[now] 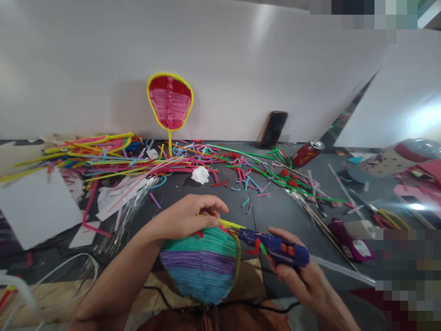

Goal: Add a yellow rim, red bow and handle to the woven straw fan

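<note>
My right hand [292,266] is wrapped round a blue glue gun [275,248], a clear glue stick coming out of its back end. The gun's nozzle points left at the upper right edge of a fan-shaped pipe cleaner piece [200,266], striped green, purple and blue. My left hand [193,214] pinches a yellow pipe cleaner [232,224] along that piece's top edge, thumb and fingers closed. Yellow edging also runs down the piece's right side. Bits of red and green pipe cleaner stick out beside the gun.
A finished-looking red and pink fan [170,103] with yellow edging stands against the white board. Loose pipe cleaners [179,163], a crumpled white tissue [200,175], a phone [274,129], a red can [308,153] and pliers [374,209] lie about. A white cable [89,257] loops at left.
</note>
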A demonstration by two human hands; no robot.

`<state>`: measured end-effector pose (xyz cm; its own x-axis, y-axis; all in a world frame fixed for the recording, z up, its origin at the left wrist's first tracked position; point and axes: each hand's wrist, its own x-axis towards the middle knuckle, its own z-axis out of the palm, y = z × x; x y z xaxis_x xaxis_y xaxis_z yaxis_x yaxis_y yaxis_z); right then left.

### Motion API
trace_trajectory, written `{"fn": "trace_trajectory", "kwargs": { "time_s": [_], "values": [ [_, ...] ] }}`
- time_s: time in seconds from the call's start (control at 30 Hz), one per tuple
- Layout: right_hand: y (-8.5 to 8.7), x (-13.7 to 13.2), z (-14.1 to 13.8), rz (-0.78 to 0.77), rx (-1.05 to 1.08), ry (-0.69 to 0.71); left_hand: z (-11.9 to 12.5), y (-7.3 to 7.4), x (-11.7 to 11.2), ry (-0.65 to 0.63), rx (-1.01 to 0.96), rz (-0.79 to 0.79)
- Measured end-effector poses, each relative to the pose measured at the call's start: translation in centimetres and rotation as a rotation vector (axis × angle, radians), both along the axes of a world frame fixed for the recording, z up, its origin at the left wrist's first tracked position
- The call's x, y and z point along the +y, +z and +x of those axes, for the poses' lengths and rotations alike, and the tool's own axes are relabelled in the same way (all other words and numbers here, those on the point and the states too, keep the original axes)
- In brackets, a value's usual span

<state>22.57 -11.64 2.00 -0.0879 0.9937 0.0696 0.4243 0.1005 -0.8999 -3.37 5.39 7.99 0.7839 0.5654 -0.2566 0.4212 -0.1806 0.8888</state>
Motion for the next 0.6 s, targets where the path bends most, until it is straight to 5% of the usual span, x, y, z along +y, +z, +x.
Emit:
{"fn": "trace_trajectory", "kwargs": {
  "time_s": [0.13, 0.27, 0.33, 0.43, 0.6],
  "values": [
    [1.0, -0.8, -0.7, -0.046, 0.160, -0.150, 0.0, 0.0, 0.1, 0.006, 0.009, -0.015],
    [1.9, -0.6, 0.0, 0.054, 0.281, -0.555, 0.0, 0.0, 0.1, -0.006, -0.011, -0.013],
    [1.1, 0.0, 1.6, 0.107, 0.110, -0.731, 0.0, 0.0, 0.1, -0.012, -0.016, -0.015],
    [-2.2, 0.9, 4.7, 0.128, -0.457, -0.814, 0.0, 0.1, 0.1, -0.029, -0.012, -0.038],
    [-7.6, 1.0, 8.1, 0.132, -0.925, -0.566, -0.2, 0.3, 0.1, -0.059, 0.002, -0.046]
  ]
}}
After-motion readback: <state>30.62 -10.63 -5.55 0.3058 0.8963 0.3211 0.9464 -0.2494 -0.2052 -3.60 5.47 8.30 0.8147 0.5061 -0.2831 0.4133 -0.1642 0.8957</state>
